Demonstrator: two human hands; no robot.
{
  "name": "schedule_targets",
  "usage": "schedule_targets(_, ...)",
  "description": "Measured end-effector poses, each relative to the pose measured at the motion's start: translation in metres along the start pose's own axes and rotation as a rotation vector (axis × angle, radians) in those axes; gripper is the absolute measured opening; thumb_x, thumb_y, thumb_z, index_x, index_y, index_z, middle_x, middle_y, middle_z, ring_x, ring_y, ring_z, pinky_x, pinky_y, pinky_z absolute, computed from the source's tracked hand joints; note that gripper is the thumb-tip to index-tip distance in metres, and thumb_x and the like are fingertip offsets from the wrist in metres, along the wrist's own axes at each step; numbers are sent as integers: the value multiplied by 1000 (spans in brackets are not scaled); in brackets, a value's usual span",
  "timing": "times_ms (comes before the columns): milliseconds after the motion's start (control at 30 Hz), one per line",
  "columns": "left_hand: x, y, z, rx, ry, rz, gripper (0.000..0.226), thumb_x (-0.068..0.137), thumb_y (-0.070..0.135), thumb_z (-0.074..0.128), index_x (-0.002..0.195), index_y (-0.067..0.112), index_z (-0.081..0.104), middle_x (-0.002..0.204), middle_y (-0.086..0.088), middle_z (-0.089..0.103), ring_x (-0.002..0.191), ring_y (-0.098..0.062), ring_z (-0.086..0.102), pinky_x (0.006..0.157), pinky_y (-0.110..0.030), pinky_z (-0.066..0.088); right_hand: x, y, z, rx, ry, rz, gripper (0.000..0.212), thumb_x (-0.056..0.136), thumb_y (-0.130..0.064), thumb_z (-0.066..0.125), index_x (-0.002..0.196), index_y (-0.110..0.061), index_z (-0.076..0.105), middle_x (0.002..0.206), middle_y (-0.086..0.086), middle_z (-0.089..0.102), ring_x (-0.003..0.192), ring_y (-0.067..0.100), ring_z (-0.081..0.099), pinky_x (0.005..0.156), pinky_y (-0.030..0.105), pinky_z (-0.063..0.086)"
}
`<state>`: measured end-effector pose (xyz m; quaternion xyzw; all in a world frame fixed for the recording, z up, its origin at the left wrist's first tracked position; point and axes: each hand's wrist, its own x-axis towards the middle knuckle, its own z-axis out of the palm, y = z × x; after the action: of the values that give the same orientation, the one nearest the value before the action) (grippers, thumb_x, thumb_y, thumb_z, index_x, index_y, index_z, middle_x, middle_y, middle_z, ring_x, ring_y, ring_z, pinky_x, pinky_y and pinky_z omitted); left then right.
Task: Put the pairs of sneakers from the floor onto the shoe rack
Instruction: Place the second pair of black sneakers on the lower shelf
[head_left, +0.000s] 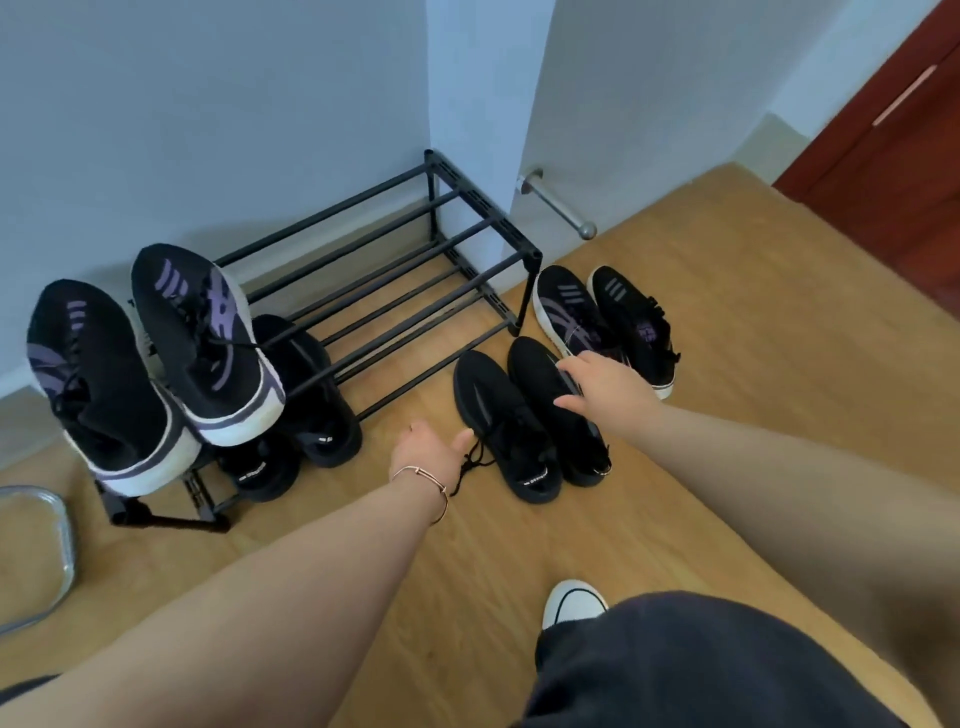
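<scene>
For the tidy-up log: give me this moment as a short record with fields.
rack top: purple-striped pair at the left end
rack bottom: black pair at the left end
floor: black pair and striped pair, right of the rack
left hand: open, empty, beside the black floor pair's laces
right hand: open, reaching over the black floor pair
pairs left to place: two
</scene>
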<state>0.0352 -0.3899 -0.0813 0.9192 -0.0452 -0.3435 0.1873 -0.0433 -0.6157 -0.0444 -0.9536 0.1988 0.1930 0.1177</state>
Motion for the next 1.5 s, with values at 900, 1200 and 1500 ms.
schedule_targets(900,65,42,125,-410,-59,-248,61,82,25,75,133,11,43,125,-10,63,112,-33,62,90,-38,50,60,82,127,656,-49,529,17,89,-23,61,98,-25,74,90,-1,72,89,21,64,72,28,44)
schedule_targets(1200,53,10,113,-591,-49,-163,57,83,17,72,133,19,45,103,6,67,91,-16,66,82,-28,53,30,75,134,833,69,573,17,88,-22,66,100,-20,77,88,0,75,85,26,69,75,35,54)
schedule_targets(1500,44,-28,75,-748,58,-172,59,84,23,72,136,31,44,115,4,64,104,-15,64,93,-40,55,39,19,109,867,154,397,8,89,-21,67,87,-20,75,81,-7,71,81,15,65,69,27,49)
